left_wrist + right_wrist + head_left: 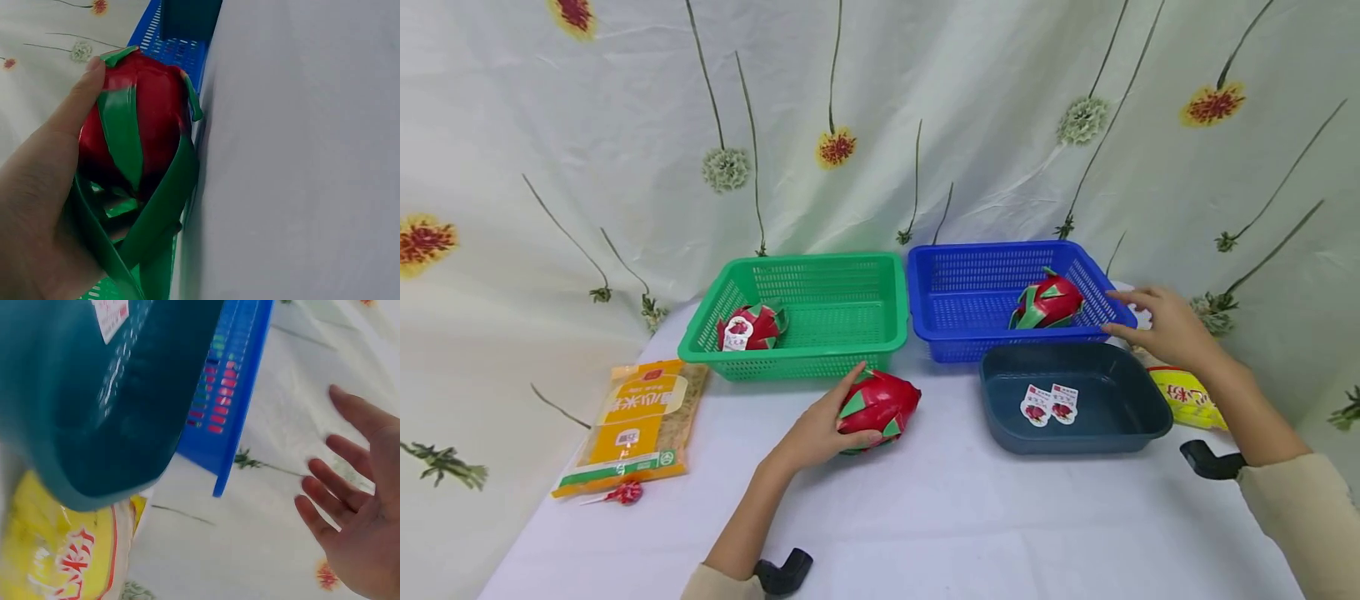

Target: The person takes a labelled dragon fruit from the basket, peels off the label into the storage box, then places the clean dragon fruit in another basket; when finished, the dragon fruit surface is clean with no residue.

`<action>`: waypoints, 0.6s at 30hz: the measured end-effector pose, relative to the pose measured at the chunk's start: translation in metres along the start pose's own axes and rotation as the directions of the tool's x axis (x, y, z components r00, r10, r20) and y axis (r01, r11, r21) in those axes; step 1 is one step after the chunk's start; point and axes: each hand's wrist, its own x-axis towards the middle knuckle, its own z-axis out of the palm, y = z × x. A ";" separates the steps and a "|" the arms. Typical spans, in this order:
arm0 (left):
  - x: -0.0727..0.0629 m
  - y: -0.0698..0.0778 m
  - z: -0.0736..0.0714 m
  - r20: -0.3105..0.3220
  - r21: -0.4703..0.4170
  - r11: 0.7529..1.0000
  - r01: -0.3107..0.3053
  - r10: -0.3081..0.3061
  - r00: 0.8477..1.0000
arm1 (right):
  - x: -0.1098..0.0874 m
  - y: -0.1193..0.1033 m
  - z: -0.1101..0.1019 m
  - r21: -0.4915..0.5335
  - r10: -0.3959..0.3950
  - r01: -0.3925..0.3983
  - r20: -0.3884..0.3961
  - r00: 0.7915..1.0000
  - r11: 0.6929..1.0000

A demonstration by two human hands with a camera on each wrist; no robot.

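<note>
My left hand (pixel 817 427) grips a red dragon fruit (pixel 892 402) with green scales, just in front of the green basket (pixel 842 321). In the left wrist view the thumb lies along one side of the fruit, and the other fingers are partly hidden behind it. My right hand (pixel 1176 327) is at the right end of the blue basket (pixel 962 308), fingers spread, holding nothing. Another dragon fruit (pixel 1054 302) lies inside the blue basket. A third dragon fruit (pixel 766 327), bearing a white sticker, sits at the left in the green basket.
A dark teal tray (pixel 1108 400) holding two dragon fruit stickers (pixel 1036 406) stands before the blue basket. Beside it lies a yellow bag (pixel 1186 398), partly behind the right arm. At left are an orange-and-clear food bag (pixel 640 421) and a red lollipop (pixel 627 492).
</note>
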 end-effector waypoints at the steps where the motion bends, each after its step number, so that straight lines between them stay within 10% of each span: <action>1: 0.000 0.000 -0.002 0.018 -0.017 1.000 -0.025 0.025 1.000 | 0.006 0.002 -0.002 0.004 0.013 -0.013 -0.005 1.000 1.000; 11: -0.008 -0.002 -0.012 0.157 -0.057 0.986 -0.159 0.166 0.974 | 0.034 0.042 0.023 0.069 0.105 -0.131 0.300 0.948 0.989; 18: -0.010 -0.003 -0.014 0.154 -0.060 0.980 -0.192 0.199 0.968 | 0.034 0.045 0.032 0.139 0.118 -0.174 0.339 0.933 0.975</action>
